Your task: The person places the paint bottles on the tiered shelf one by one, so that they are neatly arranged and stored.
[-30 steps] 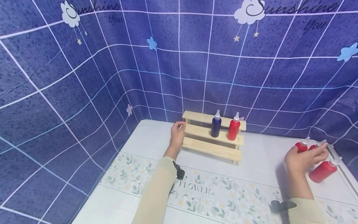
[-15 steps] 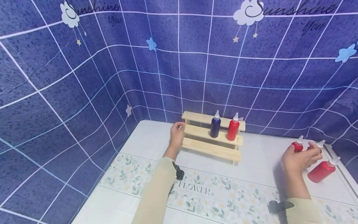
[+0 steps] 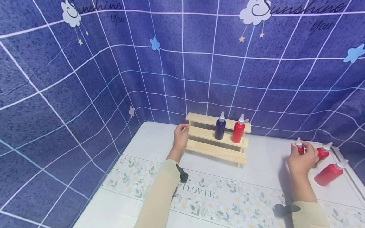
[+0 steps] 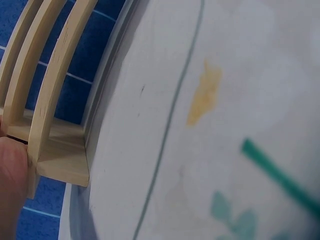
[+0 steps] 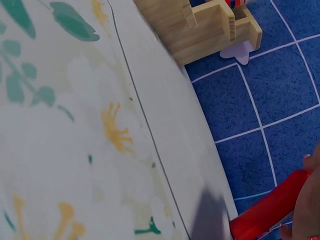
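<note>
A tiered wooden display rack [image 3: 215, 150] stands at the back of the table. My left hand [image 3: 181, 136] holds its left end; in the left wrist view a finger [image 4: 12, 167] presses against the rack's end piece [image 4: 62, 162]. On the middle tier, a dark blue squeeze bottle [image 3: 220, 129] and a red squeeze bottle [image 3: 238, 132] stand upright with white nozzles. Off to the right, my right hand [image 3: 303, 161] grips another red squeeze bottle [image 3: 300, 149], partly hidden by the fingers. Its body [image 5: 267, 207] shows at the lower right of the right wrist view.
Two more red squeeze bottles, one [image 3: 323, 154] just behind the right hand and one [image 3: 329, 174] nearer, lean near the table's right edge. A flower-printed band crosses the white table cover [image 3: 159, 142]. Blue gridded cloth [image 3: 171, 79] hangs behind and to the left.
My right hand has moved left with a red squeeze bottle, away from the two others at the right, uncovering one of them. The left hand keeps its place on the rack.
</note>
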`<state>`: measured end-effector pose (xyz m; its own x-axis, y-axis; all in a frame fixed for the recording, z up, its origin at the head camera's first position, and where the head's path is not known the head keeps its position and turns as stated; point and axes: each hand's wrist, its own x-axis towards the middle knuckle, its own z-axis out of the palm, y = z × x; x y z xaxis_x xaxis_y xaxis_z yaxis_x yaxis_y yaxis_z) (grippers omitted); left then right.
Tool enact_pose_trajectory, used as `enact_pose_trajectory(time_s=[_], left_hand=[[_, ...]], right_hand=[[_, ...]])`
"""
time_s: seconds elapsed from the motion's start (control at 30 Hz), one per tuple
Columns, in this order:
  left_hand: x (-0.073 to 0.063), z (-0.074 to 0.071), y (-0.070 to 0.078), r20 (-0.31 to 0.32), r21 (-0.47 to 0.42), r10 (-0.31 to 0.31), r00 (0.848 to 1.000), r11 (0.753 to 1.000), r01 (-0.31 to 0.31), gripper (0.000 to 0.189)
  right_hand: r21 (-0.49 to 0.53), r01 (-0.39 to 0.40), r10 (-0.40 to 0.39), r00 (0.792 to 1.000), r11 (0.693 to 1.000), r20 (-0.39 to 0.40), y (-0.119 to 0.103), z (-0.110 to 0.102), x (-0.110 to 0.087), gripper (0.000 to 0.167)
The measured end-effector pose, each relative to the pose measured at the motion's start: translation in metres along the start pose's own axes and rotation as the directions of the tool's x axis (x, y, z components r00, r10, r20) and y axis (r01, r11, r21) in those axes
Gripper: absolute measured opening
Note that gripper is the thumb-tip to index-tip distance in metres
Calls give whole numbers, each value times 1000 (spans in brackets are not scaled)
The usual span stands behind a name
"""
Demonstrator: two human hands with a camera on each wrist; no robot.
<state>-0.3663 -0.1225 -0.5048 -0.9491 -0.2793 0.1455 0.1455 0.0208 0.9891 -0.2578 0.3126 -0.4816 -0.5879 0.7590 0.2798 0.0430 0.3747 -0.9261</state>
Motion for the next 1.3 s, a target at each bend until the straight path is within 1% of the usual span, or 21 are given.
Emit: enact_pose_trajectory(time_s=[0.07, 0.13, 0.23, 0.4, 0.5, 0.57, 0.63, 0.73, 0.77, 0.93, 1.03, 1.17, 1.3], left_hand=[[0, 0, 1, 0, -8, 2, 1000, 1000, -2, 15], [0, 0, 1, 0, -19, 3, 1000, 1000, -3, 15], [0, 0, 2, 2, -25, 5, 1000, 1000, -5, 15], [0, 0, 1, -1, -3, 6, 1000, 1000, -6, 16], [-1, 0, 1, -7, 8, 10, 1000, 1000, -10, 17], [-2, 0, 3, -9, 8, 10, 1000, 1000, -10, 16], [-2, 0, 3, -11, 3, 11, 1000, 1000, -11, 15], [-2, 0, 4, -9, -11, 9, 1000, 1000, -9, 15], [-2, 0, 4, -9, -13, 9, 1000, 1000, -9, 15], [-3, 0, 5, -2, -12, 7, 1000, 1000, -7, 16], [-4, 1, 6, 1, -8, 6, 1000, 1000, -6, 16], [-5, 1, 6, -4, -9, 4, 1000, 1000, -4, 16], [-4, 1, 6, -12, -2, 2, 1000, 1000, -2, 15]], right_hand=[[15, 10, -10, 1000, 1000, 22, -2, -1, 0, 34], [36, -3, 2, 999, 999, 47, -6, -2, 1, 31], [41, -35, 32, 996, 999, 83, -11, -4, 0, 28], [43, -53, 47, 991, 998, 127, -15, -6, -1, 28], [90, -85, 70, 985, 992, 157, -15, -7, 0, 23], [165, -118, 87, 979, 979, 182, -18, -8, -1, 23], [215, -129, 87, 977, 968, 196, -23, -8, -2, 28], [262, -132, 76, 974, 956, 213, -29, -7, -4, 37], [248, -118, 65, 975, 962, 213, -31, -7, -5, 39], [233, -102, 48, 973, 967, 226, -38, -8, -10, 44], [243, -104, 42, 968, 964, 248, -43, -9, -13, 44], [250, -121, 44, 955, 961, 293, -49, -9, -16, 38], [234, -97, 16, 946, 967, 323, -55, -9, -19, 26]])
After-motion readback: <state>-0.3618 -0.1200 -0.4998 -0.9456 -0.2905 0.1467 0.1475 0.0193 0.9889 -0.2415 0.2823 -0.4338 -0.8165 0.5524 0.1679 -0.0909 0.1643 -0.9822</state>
